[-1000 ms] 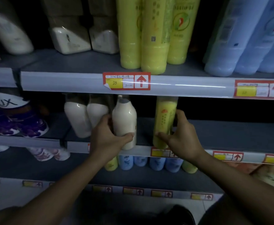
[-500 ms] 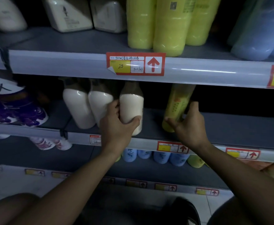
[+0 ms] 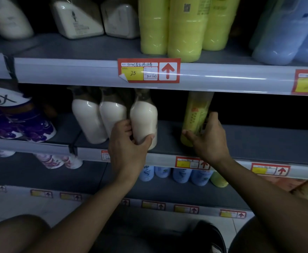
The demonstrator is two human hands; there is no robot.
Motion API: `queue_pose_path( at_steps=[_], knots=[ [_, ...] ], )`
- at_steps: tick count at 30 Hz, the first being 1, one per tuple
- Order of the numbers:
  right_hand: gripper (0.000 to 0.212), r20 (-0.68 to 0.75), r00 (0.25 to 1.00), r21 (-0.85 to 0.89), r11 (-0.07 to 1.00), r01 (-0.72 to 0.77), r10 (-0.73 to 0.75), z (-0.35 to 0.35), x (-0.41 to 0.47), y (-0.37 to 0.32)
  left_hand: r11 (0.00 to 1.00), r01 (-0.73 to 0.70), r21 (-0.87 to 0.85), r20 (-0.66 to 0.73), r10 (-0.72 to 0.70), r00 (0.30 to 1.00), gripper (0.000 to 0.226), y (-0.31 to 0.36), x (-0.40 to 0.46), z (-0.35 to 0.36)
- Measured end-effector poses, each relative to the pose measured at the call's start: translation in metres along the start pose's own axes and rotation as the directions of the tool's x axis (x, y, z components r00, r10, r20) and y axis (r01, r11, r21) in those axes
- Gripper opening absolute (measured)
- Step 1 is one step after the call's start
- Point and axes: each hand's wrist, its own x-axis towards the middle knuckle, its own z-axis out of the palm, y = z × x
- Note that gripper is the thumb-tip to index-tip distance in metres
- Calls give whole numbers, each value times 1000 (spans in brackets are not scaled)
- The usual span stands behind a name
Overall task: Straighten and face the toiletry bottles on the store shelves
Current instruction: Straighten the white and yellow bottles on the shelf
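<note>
- Bottles sit further back than a second ago: left hand grips the cream bottle beside its two twins.
- Right hand grasps the yellow bottle, now tilted, so straightening remains.

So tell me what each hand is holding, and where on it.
Left hand grips the rightmost white bottle round its lower body; right hand grips the yellow bottle near its base.
</note>
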Motion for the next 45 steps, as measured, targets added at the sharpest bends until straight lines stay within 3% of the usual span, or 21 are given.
queue_pose_path(
  at_steps=[18, 30, 36, 40, 45],
  knots=[
    [46, 27, 995, -81, 993, -89, 91, 15, 44, 5, 996, -22, 92, -82, 30, 996, 58, 8, 0, 7],
    [47, 12, 993, 30, 993, -115, 115, 32, 57, 9, 993, -2, 119, -75, 11, 997, 58, 9, 0, 8],
    [44, 31, 995, -34, 995, -91, 92, 30, 57, 9, 993, -12, 115, -62, 19, 998, 54, 11, -3, 3],
    [42, 130, 984, -125, 986, -109, 125, 23, 59, 6, 993, -16, 119, -48, 22, 999, 50, 14, -5, -2],
    [42, 115, 984, -109, 987, -121, 133, 18, 49, 10, 994, -4, 108, -54, 10, 999, 49, 22, -9, -4]
  ],
)
